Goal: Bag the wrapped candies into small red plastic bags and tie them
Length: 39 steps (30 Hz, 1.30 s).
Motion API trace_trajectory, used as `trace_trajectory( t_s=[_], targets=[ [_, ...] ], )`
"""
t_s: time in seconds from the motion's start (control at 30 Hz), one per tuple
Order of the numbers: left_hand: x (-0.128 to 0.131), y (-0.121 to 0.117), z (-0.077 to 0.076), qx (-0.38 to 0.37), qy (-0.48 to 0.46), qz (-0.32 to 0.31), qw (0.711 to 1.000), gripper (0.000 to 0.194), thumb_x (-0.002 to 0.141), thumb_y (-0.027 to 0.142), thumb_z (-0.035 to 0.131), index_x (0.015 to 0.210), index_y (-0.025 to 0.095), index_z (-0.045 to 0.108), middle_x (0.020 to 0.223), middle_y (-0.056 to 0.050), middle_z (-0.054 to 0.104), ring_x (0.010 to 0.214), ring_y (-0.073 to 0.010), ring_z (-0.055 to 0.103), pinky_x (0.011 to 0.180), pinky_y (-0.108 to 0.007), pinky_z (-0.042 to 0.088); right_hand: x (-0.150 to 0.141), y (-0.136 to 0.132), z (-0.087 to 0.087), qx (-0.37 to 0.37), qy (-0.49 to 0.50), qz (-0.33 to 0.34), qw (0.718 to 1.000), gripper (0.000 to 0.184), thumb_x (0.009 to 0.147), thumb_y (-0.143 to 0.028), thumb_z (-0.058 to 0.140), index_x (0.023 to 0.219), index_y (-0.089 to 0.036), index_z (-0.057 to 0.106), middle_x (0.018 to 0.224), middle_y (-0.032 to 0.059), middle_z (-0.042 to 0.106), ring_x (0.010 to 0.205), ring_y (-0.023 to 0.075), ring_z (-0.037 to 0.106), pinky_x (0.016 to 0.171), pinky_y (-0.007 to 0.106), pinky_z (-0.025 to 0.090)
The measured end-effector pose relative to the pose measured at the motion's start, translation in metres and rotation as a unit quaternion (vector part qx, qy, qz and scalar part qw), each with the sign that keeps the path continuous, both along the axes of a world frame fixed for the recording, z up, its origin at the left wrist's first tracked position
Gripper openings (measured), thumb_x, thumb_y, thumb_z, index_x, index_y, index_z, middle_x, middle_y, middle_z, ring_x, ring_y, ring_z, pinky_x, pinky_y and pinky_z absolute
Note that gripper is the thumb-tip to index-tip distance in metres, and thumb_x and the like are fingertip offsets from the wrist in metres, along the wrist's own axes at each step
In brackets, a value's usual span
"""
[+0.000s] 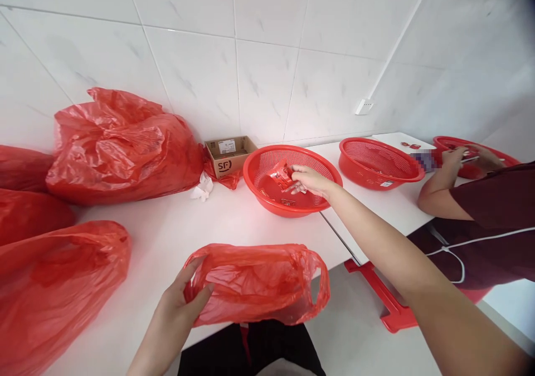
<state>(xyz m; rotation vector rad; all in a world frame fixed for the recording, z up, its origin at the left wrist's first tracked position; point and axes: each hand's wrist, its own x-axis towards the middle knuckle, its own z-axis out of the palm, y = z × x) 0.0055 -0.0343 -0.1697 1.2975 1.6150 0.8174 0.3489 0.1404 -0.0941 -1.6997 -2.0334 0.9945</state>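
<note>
A thin red plastic bag hangs open at the table's front edge. My left hand grips it by the handle on its left side, thumb inside the mouth. The bag's other handle loops out free on the right. Farther back, my right hand reaches over a round red plastic basket with perforated walls. Between its fingers is a shiny red packet, just above the basket's floor. A few small items lie at the bottom of the basket, too small to name.
Large filled red bags stand at the left, with another open red bag in front. A small cardboard box and crumpled white tissue sit near the wall. Rightward are a second red basket, a co-worker's arm and a red stool.
</note>
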Motion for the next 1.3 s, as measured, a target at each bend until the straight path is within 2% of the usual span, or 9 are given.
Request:
trace_trajectory(
  t_s=[0.2,0.3,0.4,0.5,0.73,0.9,1.07,1.2,1.3],
  targets=[
    [0.024,0.006,0.009,-0.003,-0.095,0.019,0.995,0.077,0.079,0.043,0.063,0.148,0.023,0.036,0.129,-0.009,0.064,0.118,-0.0277,0.06,0.101,-0.041,0.046,-0.064,-0.085,-0.009,-0.185,0.349,0.15,0.906,0.042,0.088,-0.021,0.04,0.129,-0.02,0.048,0.108,0.0079,0.066,0.079,0.0158,0.068,0.06,0.027,0.057],
    [0.032,0.005,0.008,0.008,-0.102,0.02,0.995,0.078,0.08,0.038,0.061,0.15,0.023,0.032,0.139,-0.01,0.056,0.127,-0.0266,0.054,0.106,-0.04,0.042,-0.087,-0.109,-0.038,-0.201,0.253,0.156,0.933,0.035,0.091,-0.024,0.043,0.123,-0.019,0.055,0.102,0.0058,0.068,0.079,0.0156,0.068,0.069,0.03,0.057],
    [0.034,0.0,0.009,-0.009,-0.076,0.02,0.997,0.078,0.08,0.034,0.059,0.152,0.028,0.028,0.139,-0.008,0.057,0.125,-0.0281,0.056,0.104,-0.043,0.044,-0.09,-0.105,-0.067,-0.051,0.069,0.105,0.991,0.034,0.091,-0.017,0.045,0.122,-0.018,0.059,0.109,0.0076,0.07,0.095,0.0193,0.067,0.086,0.034,0.052],
    [0.032,-0.007,0.01,-0.004,-0.044,0.027,0.999,0.075,0.081,0.029,0.057,0.151,0.029,0.03,0.146,-0.007,0.05,0.134,-0.0288,0.047,0.111,-0.046,0.035,-0.081,-0.093,-0.078,0.019,-0.055,0.054,0.997,0.034,0.096,-0.021,0.037,0.118,-0.015,0.062,0.117,0.013,0.068,0.107,0.0247,0.064,0.091,0.038,0.049],
    [0.019,-0.009,0.005,0.022,-0.022,0.033,0.999,0.079,0.082,0.034,0.06,0.153,0.033,0.025,0.155,-0.006,0.039,0.144,-0.0305,0.031,0.116,-0.051,0.026,-0.075,-0.117,-0.026,0.042,-0.081,0.135,0.987,0.041,0.093,-0.042,0.051,0.128,-0.023,0.06,0.129,0.0105,0.063,0.111,0.0277,0.062,0.089,0.038,0.049],
    [0.016,-0.005,0.008,0.044,-0.03,-0.034,0.998,0.071,0.085,0.036,0.057,0.151,0.034,0.031,0.157,-0.002,0.036,0.147,-0.0278,0.026,0.119,-0.05,0.017,-0.052,-0.063,0.012,0.113,-0.022,0.081,0.99,0.038,0.101,-0.041,0.034,0.128,-0.025,0.055,0.12,0.0055,0.066,0.089,0.0139,0.068,0.076,0.027,0.051],
    [0.022,-0.009,0.015,0.07,-0.023,-0.015,0.997,0.067,0.083,0.046,0.06,0.146,0.035,0.041,0.152,-0.003,0.044,0.144,-0.031,0.032,0.117,-0.052,0.025,-0.023,0.013,-0.017,0.007,-0.268,0.045,0.962,0.055,0.076,-0.03,0.073,0.127,-0.016,0.058,0.124,0.0171,0.064,0.107,0.0299,0.065,0.085,0.037,0.049],
    [0.026,-0.015,0.023,0.067,-0.003,0.02,0.998,0.064,0.08,0.051,0.061,0.142,0.042,0.046,0.147,0.002,0.051,0.136,-0.0324,0.044,0.111,-0.05,0.038,-0.017,0.028,-0.04,-0.037,-0.28,0.067,0.957,0.05,0.066,-0.019,0.077,0.114,-0.014,0.065,0.108,0.0169,0.07,0.095,0.0332,0.068,0.078,0.038,0.051],
    [0.028,-0.016,0.03,0.077,-0.014,0.043,0.996,0.064,0.082,0.05,0.06,0.143,0.042,0.043,0.147,0.001,0.051,0.134,-0.0318,0.046,0.113,-0.051,0.034,-0.012,0.029,-0.031,-0.024,-0.245,0.073,0.967,0.032,0.07,-0.02,0.076,0.1,-0.016,0.065,0.099,0.0126,0.072,0.088,0.0274,0.069,0.073,0.032,0.051]
  ],
)
